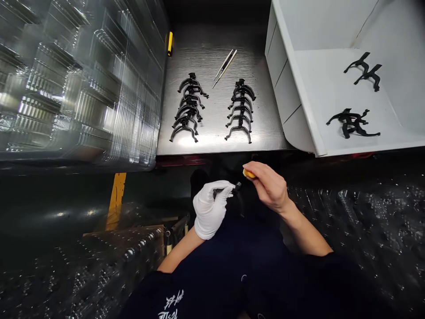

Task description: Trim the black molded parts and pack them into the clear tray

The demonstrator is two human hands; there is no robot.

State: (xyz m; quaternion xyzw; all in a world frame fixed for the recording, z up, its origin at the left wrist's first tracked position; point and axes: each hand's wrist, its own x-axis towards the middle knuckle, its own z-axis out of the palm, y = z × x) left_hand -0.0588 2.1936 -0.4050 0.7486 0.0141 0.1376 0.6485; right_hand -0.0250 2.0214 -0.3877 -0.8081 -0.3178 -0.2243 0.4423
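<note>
White-gloved left hand [210,208]: pinches a small black plastic clip [237,188], the glove seemingly protecting it. Bare right hand [267,188]: closes on a yellow pad [248,174], perhaps sponge, just beside the clip.

Steel bench top [212,57]: I'm looking straight down on brushed metal, two columns laid out.
Left column: black plastic clips [184,133], overlapping.
Right column: more black clips [241,133], same stacking.
Above them: tweezers [225,67] lying diagonally, yellow marker [170,43] at the edge.
White bin [315,88]: two tangled clusters of black parts [363,71] on its floor.
</note>
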